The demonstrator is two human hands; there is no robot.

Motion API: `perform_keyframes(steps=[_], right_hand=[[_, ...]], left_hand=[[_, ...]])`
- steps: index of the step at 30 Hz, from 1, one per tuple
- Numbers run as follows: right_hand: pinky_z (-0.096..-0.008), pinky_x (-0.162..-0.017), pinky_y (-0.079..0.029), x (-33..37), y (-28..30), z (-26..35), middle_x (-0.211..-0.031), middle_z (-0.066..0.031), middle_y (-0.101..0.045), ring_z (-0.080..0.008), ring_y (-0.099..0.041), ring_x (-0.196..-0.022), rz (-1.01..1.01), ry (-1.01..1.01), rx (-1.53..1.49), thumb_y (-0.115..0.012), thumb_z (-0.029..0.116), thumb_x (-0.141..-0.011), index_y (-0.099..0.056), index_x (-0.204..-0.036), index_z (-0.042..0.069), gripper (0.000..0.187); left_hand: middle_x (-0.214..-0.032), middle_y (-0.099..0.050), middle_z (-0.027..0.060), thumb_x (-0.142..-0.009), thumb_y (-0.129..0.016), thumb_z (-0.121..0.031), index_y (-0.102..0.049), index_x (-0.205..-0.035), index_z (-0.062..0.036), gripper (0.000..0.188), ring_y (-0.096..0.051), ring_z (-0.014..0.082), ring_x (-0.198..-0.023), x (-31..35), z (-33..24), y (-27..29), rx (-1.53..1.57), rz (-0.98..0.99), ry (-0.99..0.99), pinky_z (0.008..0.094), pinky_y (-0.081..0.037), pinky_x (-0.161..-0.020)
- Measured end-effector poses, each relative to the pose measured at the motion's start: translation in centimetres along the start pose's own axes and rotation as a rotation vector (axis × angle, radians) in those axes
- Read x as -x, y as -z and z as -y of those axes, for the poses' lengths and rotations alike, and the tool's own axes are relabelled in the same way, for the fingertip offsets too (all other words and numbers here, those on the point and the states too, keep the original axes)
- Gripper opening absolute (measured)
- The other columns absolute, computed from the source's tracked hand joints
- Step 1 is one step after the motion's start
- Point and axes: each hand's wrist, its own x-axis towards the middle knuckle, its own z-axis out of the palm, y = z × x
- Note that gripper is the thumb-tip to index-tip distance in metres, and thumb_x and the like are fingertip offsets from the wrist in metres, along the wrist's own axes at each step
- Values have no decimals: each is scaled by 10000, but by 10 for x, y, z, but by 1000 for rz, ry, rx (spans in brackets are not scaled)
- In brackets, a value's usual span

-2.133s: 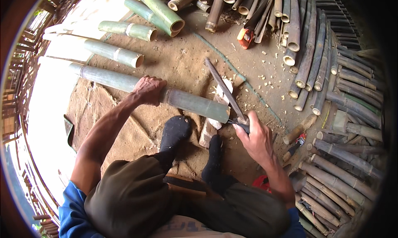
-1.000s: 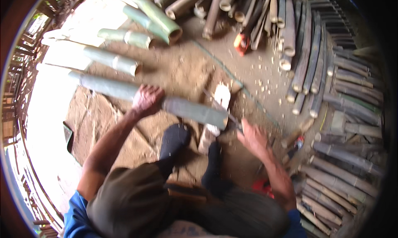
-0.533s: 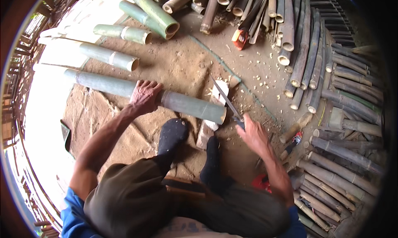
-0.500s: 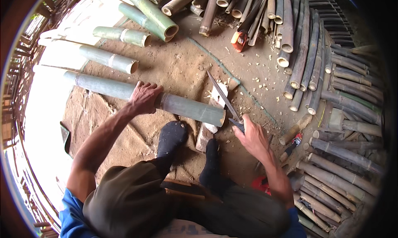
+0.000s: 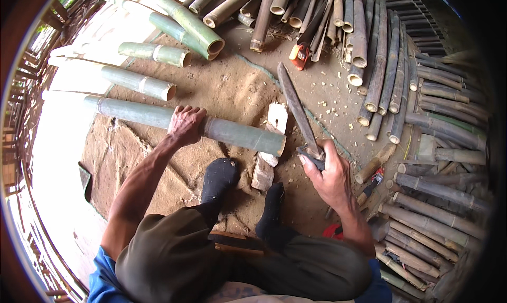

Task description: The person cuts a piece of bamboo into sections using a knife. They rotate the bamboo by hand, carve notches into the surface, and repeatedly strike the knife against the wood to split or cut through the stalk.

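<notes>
My left hand (image 5: 187,125) is wrapped over a thick green bamboo pole (image 5: 245,135), close to one of its nodes. The pole's right end lies across a pale wooden block (image 5: 263,173), while its far end runs off into bright light at the left. In my right hand (image 5: 328,175) is a machete (image 5: 297,106) with a long dark blade, gripped by its handle. The blade points up and away, to the right of the pole's cut end and apart from it. My socked feet (image 5: 221,177) are on either side of the block's near end.
More green bamboo lengths (image 5: 154,54) lie at the upper left. Stacked dry bamboo (image 5: 388,65) fills the far and right sides. An orange-handled tool (image 5: 299,56) rests near the far stack. Wood chips (image 5: 330,100) litter the ground beside a brown cloth (image 5: 153,160).
The machete has swung more upright and its blade now shows broader. My right hand has moved slightly right. My left hand keeps its grip on the pole.
</notes>
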Motion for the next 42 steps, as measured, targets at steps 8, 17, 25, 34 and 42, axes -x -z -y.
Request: perform_keyframes(steps=[8,17,25,34,42], right_hand=[[-522,-615,-534,-18,-18,-57,-784,-222,-689,-462,-715,-715,88,-110,149,-753,272,-1030,-545,-1113,18,338],[-468,-598,-591,7,-43,-74,-818,-196,-736,-365,-764,-699,-105,246,102,-748,178,-1002,-572,-1092,16,256],[-504,-623,-589,-11,-42,-44,-871,-236,-746,-414,-761,-731,194,-20,236,-708,218,-1032,-570,-1108,17,256],[-567,-644,-588,-27,-51,-92,-839,-269,-745,-460,-768,-779,363,-126,494,-688,263,-1037,-530,-1105,18,300],[-385,-539,-581,4,-46,-73,-783,-158,-717,-294,-724,-623,114,94,256,-760,206,-1017,-599,-1175,-44,337]], left_hand=[[-1080,-707,74,-697,-866,-138,-671,-1128,-141,473,-666,294,-1095,-17,2,-9,5,-102,4,462,-462,-1023],[-1071,-699,110,-787,-789,-130,-657,-1122,-114,360,-657,323,-1077,-11,-1,-16,7,-269,-46,485,-459,-998],[-1036,-692,121,-782,-780,-131,-636,-1109,-114,357,-666,346,-1049,-5,13,-16,8,-286,-109,494,-477,-964],[-1044,-689,101,-760,-799,-128,-658,-1096,-111,364,-663,328,-1053,-19,16,-14,-14,-293,-90,488,-470,-979],[-1047,-687,107,-751,-819,-164,-635,-1145,-118,438,-663,331,-1076,-9,1,-17,18,-260,-109,485,-471,-982]])
